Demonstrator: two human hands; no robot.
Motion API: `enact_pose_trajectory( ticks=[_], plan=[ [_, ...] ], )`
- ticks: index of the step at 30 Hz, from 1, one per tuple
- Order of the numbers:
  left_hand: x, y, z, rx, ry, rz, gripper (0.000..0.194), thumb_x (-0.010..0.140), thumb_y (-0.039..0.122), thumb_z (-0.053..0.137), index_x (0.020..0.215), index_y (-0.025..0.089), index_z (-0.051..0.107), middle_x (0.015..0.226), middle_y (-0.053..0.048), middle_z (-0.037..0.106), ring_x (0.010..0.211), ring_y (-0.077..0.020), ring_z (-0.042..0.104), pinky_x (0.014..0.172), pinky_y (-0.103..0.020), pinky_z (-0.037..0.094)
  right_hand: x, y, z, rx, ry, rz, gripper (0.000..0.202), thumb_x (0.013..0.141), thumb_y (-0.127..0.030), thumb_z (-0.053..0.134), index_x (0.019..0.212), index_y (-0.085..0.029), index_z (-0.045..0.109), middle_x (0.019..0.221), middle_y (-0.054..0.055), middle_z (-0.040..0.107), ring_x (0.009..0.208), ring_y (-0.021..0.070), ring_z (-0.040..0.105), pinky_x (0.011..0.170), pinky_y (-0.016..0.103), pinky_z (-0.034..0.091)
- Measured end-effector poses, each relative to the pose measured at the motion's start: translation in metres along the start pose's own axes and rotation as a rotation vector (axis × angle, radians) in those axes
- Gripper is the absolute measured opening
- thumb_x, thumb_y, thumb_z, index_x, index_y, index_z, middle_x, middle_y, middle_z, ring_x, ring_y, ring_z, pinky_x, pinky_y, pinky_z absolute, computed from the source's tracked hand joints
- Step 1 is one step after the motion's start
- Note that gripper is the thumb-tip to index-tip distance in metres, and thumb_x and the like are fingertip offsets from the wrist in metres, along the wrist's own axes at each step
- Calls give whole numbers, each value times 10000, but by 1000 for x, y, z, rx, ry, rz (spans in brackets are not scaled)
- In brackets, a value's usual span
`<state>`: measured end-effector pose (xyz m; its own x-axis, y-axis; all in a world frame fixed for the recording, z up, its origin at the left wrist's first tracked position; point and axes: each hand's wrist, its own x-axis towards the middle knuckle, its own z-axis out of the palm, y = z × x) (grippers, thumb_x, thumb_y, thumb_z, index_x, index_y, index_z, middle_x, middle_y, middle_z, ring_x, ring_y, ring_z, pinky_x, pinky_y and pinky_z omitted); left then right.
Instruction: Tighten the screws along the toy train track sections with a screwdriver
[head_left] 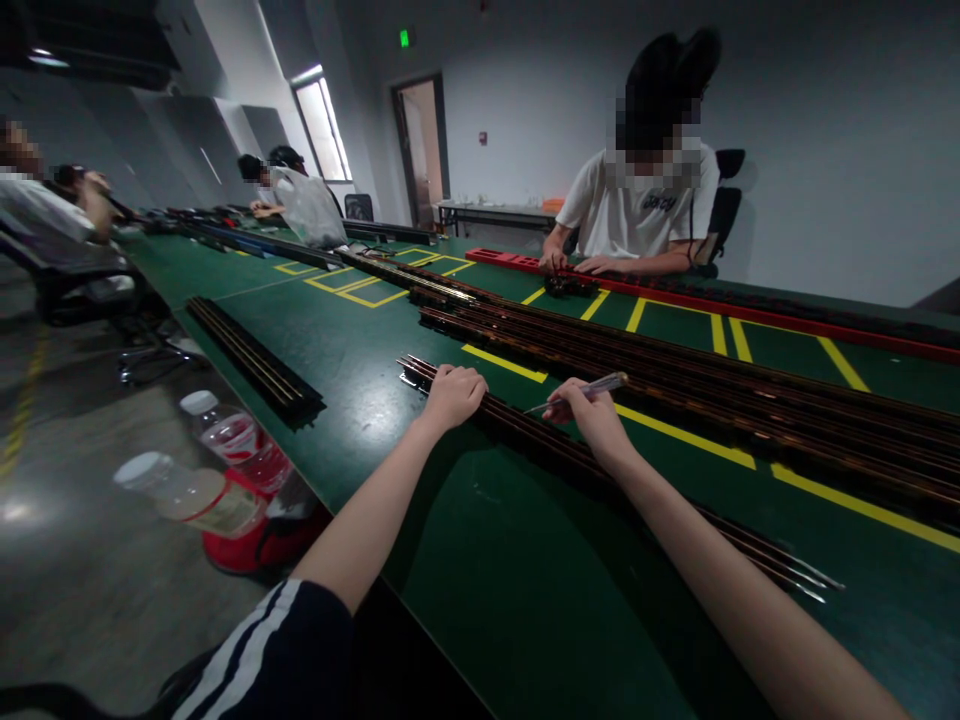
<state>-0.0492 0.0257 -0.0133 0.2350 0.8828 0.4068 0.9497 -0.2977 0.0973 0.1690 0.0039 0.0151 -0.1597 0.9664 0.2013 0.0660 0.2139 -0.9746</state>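
My left hand (455, 395) is closed over the far end of a long dark strip with thin copper-coloured rods (517, 422). The strip lies slantwise on the green table, and its bare rod ends stick out at the lower right. In my right hand (592, 425) is a slim, pen-shaped tool (606, 383) with a metallic handle. Its thin tip points left, close above the strip; whether it touches cannot be made out. My right forearm crosses over part of the strip.
More long rod strips (675, 370) lie stacked beyond my hands. A shorter strip (255, 360) rests at the left edge of the green table (480, 590). Bottles (195, 495) stand below that edge. Across the table a person (645, 200) handles dark parts near a red rail (780, 312).
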Motion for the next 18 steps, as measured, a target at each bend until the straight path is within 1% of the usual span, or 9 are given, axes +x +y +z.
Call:
enact_pose_trajectory(
  ticks=[7, 12, 18],
  plan=[
    [0, 1, -2, -6, -15, -4, 371, 916, 201, 319, 790, 204, 668, 897, -34, 703, 876, -194, 608, 879, -384, 350, 0, -2, 1, 23, 11, 33, 210, 690, -366, 562, 568, -196, 573, 499, 10, 622, 474, 130, 580, 486, 230, 450],
    [-1, 2, -3, -15, -17, 7, 373, 920, 209, 312, 791, 203, 661, 904, -31, 700, 869, -188, 601, 869, -379, 353, 0, -5, 1, 33, 17, 55, 193, 683, -337, 563, 555, -193, 579, 495, 10, 624, 458, 121, 570, 475, 219, 449],
    [-3, 4, -4, -17, 9, 13, 357, 924, 210, 323, 780, 203, 650, 894, -28, 697, 875, -183, 600, 883, -382, 338, 0, -5, 1, 32, 22, 55, 175, 686, -301, 544, 562, -188, 590, 493, 9, 621, 458, 120, 566, 471, 216, 443]
  ],
)
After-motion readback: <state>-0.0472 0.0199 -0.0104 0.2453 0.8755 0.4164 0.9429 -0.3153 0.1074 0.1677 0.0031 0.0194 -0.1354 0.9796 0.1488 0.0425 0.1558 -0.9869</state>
